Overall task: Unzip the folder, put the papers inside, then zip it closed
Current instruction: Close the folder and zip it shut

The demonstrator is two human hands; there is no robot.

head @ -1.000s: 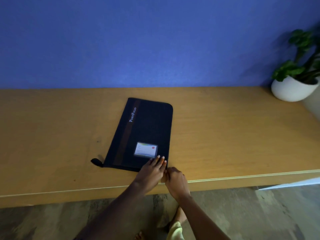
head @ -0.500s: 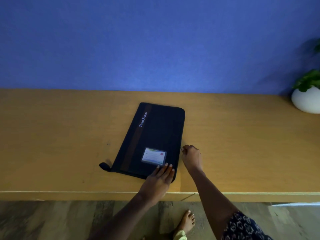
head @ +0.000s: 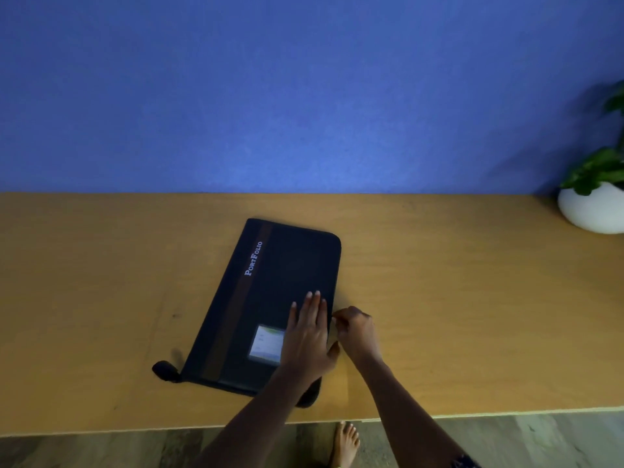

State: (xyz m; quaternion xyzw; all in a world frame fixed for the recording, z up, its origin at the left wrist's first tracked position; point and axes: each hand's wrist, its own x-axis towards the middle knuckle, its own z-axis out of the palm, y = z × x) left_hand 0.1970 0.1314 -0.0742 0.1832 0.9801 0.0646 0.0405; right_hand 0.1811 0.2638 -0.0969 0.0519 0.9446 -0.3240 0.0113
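Note:
A black zip folder (head: pixel 270 285) marked "PortFolio", with a brown stripe and a small card window, lies flat on the wooden table (head: pixel 456 298). My left hand (head: pixel 309 336) rests flat on the folder's right half, fingers spread, partly covering the card window. My right hand (head: pixel 354 327) sits at the folder's right edge, about halfway along it, with fingers pinched together on the zipper pull, which is too small to make out. No papers are in view.
A white pot with a green plant (head: pixel 594 207) stands at the table's far right by the blue wall. A small black loop (head: pixel 165 370) sticks out at the folder's near left corner. The table's front edge runs just below the folder. A bare foot (head: pixel 344 440) shows below.
My right hand has travelled from the folder's near right corner up along its right edge. My left hand has slid further onto the folder, over the card window.

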